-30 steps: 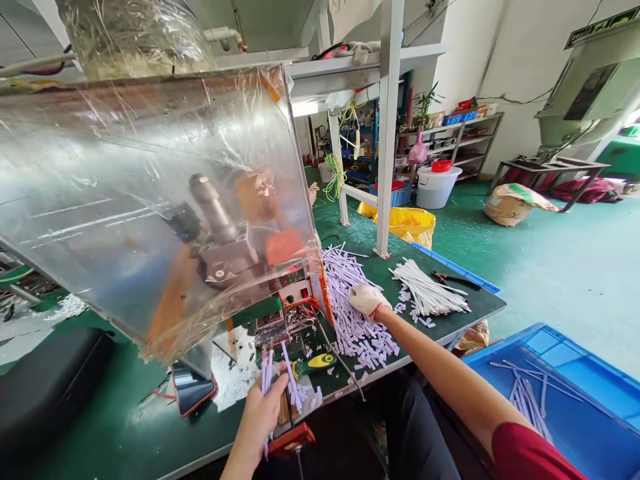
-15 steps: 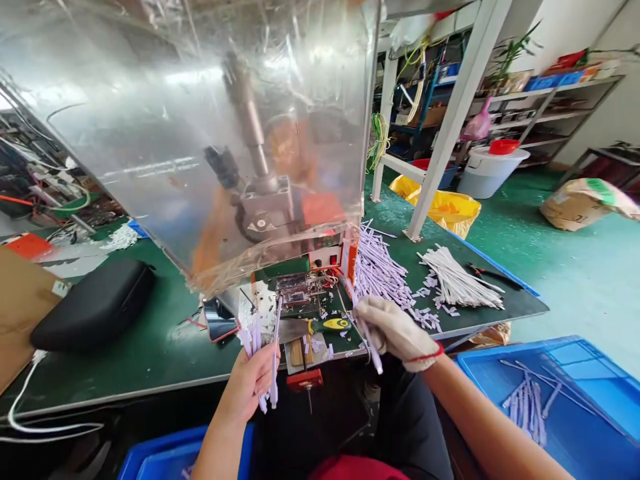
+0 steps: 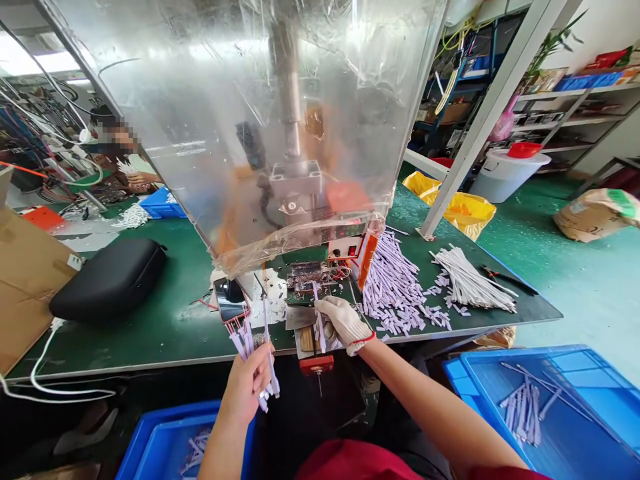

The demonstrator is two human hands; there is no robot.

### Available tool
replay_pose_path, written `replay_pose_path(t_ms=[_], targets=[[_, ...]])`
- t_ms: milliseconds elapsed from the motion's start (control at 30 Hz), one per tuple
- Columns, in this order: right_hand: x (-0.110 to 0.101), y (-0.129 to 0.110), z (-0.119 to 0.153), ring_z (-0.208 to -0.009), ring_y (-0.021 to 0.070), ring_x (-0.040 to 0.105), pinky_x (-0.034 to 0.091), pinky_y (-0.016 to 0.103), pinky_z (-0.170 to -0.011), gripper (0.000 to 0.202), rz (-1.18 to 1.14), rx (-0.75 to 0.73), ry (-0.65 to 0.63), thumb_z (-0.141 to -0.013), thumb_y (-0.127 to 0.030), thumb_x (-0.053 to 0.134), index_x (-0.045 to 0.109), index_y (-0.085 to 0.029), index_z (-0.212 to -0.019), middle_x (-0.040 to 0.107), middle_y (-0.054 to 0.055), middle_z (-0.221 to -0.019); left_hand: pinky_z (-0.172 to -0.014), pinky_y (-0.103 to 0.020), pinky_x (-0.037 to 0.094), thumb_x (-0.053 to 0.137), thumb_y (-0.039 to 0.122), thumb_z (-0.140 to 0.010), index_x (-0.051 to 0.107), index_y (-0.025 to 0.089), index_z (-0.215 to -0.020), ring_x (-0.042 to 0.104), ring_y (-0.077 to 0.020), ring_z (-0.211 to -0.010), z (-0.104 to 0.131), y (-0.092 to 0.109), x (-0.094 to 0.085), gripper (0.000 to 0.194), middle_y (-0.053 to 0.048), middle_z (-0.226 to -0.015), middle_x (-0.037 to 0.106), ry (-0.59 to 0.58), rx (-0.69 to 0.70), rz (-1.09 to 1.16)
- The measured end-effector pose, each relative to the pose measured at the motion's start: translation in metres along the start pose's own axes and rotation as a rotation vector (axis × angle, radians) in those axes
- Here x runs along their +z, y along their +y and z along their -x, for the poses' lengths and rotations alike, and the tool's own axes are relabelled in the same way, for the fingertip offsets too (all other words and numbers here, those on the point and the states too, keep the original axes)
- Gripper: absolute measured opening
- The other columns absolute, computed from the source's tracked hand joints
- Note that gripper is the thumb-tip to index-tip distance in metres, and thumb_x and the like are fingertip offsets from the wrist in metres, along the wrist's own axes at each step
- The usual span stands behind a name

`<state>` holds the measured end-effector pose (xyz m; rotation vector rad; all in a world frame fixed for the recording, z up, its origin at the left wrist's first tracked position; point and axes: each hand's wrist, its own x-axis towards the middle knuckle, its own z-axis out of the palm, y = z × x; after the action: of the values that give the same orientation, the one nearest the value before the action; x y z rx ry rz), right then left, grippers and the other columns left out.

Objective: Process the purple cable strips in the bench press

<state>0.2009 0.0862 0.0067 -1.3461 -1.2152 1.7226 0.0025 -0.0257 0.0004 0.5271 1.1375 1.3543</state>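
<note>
My bare left hand is closed around a small bundle of lavender strips, which stand up from the fingers in front of the bench edge. Thin reddish ends show at the top of some of them. My right hand, in a white glove with a red cuff edge, pinches a single lavender strip upright just before the press's metal fixture. Under that hand lies a scraper, its blade showing and its handle covered. A large pile of lavender strips lies right of the fixture.
The press's clear plastic guard hangs over the fixture. White strips and pliers lie on the right; a black case on the left. Blue trays flank my legs. A co-worker sits far left.
My right hand has moved left with its strip, from beside the pile to the fixture, now covering the scraper handle. My left hand keeps its bundle. The view has shifted, revealing the co-worker.
</note>
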Motion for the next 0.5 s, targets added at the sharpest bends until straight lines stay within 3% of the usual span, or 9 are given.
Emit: replay_pose_path(t_ms=[167, 367, 500], targets=[[-0.002, 0.0, -0.007, -0.029, 0.0105, 0.046, 0.034, 0.019, -0.026, 0.022, -0.049, 0.034, -0.009, -0.084, -0.038, 0.056, 0.05, -0.02, -0.072, 0.056, -0.003, -0.046, -0.037, -0.014, 0.018, 0.077, 0.048, -0.075, 0.063, 0.013, -0.067, 0.021, -0.0008, -0.032, 0.002, 0.002, 0.002, 0.038, 0.011, -0.034, 0.033, 0.003, 0.006, -0.109], [-0.001, 0.008, -0.013, -0.028, 0.0103, 0.043, 0.034, 0.02, -0.026, 0.025, -0.099, 0.019, -0.047, -0.082, -0.042, 0.057, 0.049, -0.021, -0.073, 0.054, -0.004, -0.045, -0.037, -0.016, 0.014, 0.07, 0.048, -0.081, 0.064, 0.012, -0.061, 0.02, -0.0007, -0.032, 0.003, 0.007, 0.007, 0.041, 0.01, -0.033, 0.03, -0.072, -0.005, -0.267], [-0.006, 0.004, -0.007, -0.031, 0.0101, 0.046, 0.035, 0.019, -0.029, 0.028, -0.022, -0.006, -0.055, -0.084, -0.046, 0.057, 0.048, -0.021, -0.076, 0.053, -0.005, -0.048, -0.036, -0.017, 0.016, 0.074, 0.044, -0.075, 0.062, 0.014, -0.06, 0.026, -0.0016, -0.034, 0.002, 0.017, 0.019, 0.036, 0.005, -0.044, 0.048, -0.058, -0.003, -0.384]])
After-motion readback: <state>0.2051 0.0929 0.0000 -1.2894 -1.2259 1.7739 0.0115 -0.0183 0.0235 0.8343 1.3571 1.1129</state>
